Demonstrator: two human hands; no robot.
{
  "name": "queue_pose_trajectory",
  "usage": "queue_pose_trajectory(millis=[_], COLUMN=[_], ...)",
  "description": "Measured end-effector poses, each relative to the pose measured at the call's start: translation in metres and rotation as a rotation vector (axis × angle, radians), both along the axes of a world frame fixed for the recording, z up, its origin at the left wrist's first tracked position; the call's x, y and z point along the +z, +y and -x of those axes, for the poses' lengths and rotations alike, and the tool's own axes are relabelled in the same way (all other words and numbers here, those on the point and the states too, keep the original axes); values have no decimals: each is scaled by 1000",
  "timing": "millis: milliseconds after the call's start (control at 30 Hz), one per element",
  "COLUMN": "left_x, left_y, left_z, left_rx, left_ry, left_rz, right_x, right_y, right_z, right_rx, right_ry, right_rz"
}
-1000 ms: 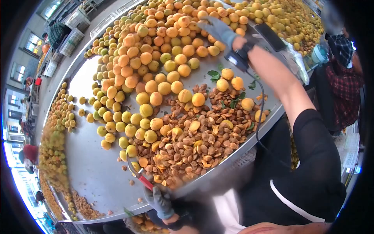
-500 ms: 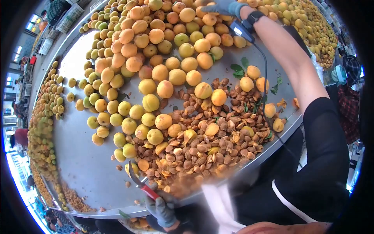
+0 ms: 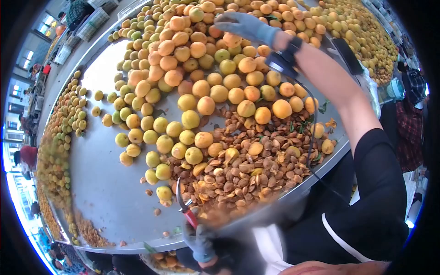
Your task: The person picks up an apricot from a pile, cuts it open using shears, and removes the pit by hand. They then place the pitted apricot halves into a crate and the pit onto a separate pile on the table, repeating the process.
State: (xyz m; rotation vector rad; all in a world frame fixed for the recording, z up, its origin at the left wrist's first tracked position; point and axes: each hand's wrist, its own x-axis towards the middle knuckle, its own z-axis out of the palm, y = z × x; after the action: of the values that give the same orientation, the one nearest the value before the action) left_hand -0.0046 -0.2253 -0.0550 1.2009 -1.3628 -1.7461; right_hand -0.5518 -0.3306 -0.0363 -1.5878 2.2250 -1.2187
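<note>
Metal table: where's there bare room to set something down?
Widest bare patch lies between the left-edge apricots and the central apricot pile, reaching toward the table's near rim. Crowded: the pit heap and around the right hand.

Fruit-processing workshop, by the look of it. Broad metal table [image 3: 105,197] is heaped with orange-yellow fruit [image 3: 182,53], brown pits [image 3: 240,170] piled at its near side. Crates [image 3: 93,28] stand beyond; windows [image 3: 46,26] line the left. Person in plaid [image 3: 409,134] at right, another in red [image 3: 28,155] at left.

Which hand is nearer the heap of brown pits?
Left. The left hand grips the red-handled tool beside the heap, at its near edge; the right hand is farther, beyond it, over orange fruit.
</note>
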Motion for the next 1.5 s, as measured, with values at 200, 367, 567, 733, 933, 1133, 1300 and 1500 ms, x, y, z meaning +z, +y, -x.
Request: queue_pose_trajectory(millis=[200, 367, 567, 733, 933, 1133, 1300, 1500], left_x=[4, 3, 7, 20, 23, 19, 18, 17], left_y=[1, 1, 2, -2, 1, 8, 11, 9], left_z=[-5, -2, 2, 9, 10, 7, 0, -2], left_rx=[35, 37, 7, -95, -70, -51, -73, -93], left_ry=[-52, -10, -19, -93, -33, 59, 147, 150], left_rz=[-83, -115, -103, -71, -118, -66, -95, -106], right_x=[-30, 35, -22, -18, -21, -6, 7, 2], right_y=[-175, -177, -122, -61, 19, 68, 12, -89], right_z=[-17, -59, -101, -126, -157, -182, -175, -194], right_rx=[260, 173, 374, 356, 310, 348, 352, 304], right_ry=[321, 190, 214, 272, 663, 597, 299, 431], right_rz=[123, -728, -486, -418, -141, -178, -91, -652])
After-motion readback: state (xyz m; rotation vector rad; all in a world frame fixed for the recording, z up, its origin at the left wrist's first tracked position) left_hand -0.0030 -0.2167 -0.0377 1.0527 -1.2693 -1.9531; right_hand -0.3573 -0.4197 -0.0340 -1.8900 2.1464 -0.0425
